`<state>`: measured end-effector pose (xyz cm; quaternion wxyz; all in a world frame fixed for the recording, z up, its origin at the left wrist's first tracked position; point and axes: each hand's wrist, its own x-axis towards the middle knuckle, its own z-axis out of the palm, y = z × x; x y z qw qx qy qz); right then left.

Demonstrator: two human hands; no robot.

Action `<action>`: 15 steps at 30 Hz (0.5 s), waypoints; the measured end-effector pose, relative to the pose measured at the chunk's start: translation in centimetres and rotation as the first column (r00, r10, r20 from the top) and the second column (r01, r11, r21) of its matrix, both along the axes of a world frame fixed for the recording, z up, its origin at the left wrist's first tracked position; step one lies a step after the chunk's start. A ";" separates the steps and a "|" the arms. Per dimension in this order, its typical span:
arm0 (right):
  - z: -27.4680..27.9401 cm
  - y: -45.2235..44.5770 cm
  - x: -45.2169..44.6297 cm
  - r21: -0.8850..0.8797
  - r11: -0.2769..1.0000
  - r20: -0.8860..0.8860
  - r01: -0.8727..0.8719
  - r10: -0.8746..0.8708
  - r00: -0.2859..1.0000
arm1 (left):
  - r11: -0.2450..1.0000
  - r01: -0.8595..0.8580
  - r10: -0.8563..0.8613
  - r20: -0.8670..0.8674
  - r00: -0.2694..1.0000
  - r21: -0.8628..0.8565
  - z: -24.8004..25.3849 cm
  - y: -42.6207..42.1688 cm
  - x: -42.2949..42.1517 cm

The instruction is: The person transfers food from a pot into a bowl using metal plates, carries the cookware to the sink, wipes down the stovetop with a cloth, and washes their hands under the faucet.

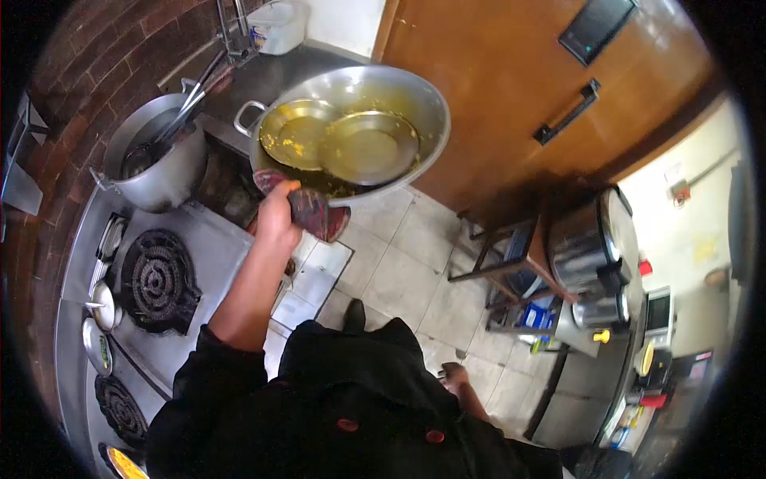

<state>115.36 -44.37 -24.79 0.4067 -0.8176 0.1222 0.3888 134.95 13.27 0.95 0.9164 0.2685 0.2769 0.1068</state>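
Note:
My left hand (279, 215) is closed round a dark red patterned cloth (313, 211) at the near rim of a wide metal pan (431, 108). Inside the pan lie two round metal dishes (371, 148), with yellow bits and greasy liquid around them. The pan's loop handle (249, 118) points left. Down at my right side hangs my right hand (455, 377), with its fingers curled; something small and dark shows at the fingertips, too small to name.
A large pot (163, 172) with utensils stands at the left by the stove (211, 247) and its burners. Ahead is a wooden door (487, 96). Tiled floor (403, 267) lies below. A wooden rack (511, 267) and large pots are on the right.

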 end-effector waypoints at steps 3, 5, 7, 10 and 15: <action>1.9 -1.0 11.2 -0.001 0.886 -0.151 0.463 -0.458 0.876 | 0.994 -0.099 0.098 -0.008 0.995 -0.037 2.2 1.7 7.4; 4.0 0.5 18.0 0.059 0.886 -0.099 0.460 -0.454 0.886 | 0.992 -0.126 0.126 -0.056 0.990 0.019 0.8 4.2 12.5; 5.5 2.6 23.2 0.123 0.878 -0.055 0.463 -0.459 0.887 | 0.977 -0.212 0.211 -0.049 0.976 -0.003 -1.0 6.6 17.1; 5.2 5.9 29.1 0.302 0.857 -0.076 0.417 -0.415 0.907 | 0.961 -0.277 0.276 -0.096 0.956 0.011 -3.5 9.6 22.6; 1.5 9.3 34.7 0.100 0.965 -0.196 0.244 -0.221 0.955 | 0.919 -0.392 0.381 -0.317 0.869 0.032 -11.4 12.9 29.0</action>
